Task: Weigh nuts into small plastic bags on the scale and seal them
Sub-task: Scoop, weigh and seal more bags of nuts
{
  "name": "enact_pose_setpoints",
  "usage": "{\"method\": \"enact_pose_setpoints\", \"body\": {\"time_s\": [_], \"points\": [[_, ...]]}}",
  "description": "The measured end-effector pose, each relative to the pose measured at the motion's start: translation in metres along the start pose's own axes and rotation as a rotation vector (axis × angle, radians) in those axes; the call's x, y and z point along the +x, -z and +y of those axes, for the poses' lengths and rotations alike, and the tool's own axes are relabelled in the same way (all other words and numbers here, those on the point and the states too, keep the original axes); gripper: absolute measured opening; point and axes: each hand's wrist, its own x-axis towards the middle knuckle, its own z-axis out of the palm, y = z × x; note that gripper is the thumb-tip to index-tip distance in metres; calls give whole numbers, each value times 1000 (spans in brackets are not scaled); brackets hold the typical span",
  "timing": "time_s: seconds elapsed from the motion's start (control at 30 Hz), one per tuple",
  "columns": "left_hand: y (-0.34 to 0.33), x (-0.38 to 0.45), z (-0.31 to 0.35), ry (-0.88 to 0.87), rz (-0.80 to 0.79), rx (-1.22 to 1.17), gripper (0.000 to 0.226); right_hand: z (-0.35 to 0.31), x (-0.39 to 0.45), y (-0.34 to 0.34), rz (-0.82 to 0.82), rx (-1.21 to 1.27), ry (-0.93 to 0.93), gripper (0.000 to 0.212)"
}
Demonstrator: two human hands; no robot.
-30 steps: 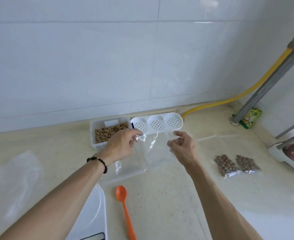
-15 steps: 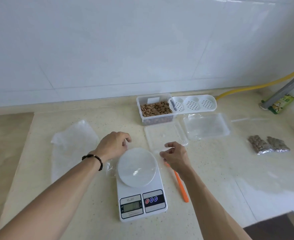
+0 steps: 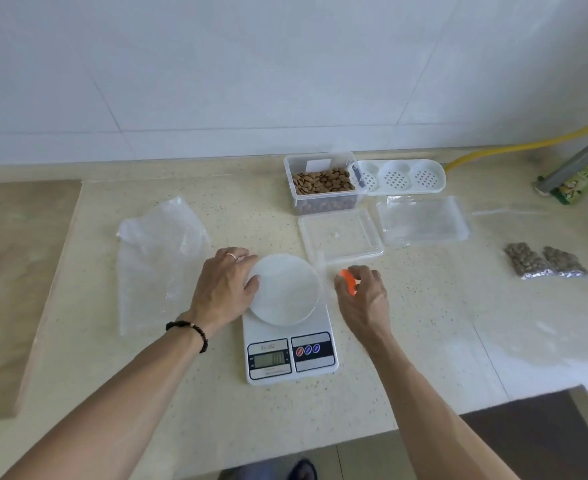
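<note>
One scale [image 3: 287, 336], long axis front-back, display nearest, between both hands.

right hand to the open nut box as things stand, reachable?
Probably yes. The right hand is by the orange spoon, and only the flat clear lid lies between it and the nut box, whose top is open; the hand could pass over the lid.

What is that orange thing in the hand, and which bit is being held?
It is an orange spoon. The right hand curls around its bowl end; the handle is hidden underneath. The left hand rests on the scale.
</note>
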Motion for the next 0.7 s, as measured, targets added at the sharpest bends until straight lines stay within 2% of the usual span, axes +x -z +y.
{"method": "enact_pose_setpoints", "body": {"time_s": [0.1,0.2,0.33,0.5,0.7], "points": [[-7,-47,10,12,82,19,40,17,-35,-2,34,-113,194,31],[-21,-91,19,-10,98,36,42,39,-66,-7,16,-249,349,31],[-42,-137,22,1,-5,38,59,61,-97,-11,-82,-427,453,44],[-60,-154,18,120,-241,32,95,73,-117,-13,-240,-583,432,63],[-60,-152,21,155,-264,33,102,74,-120,-17,-293,-628,412,59]]}}
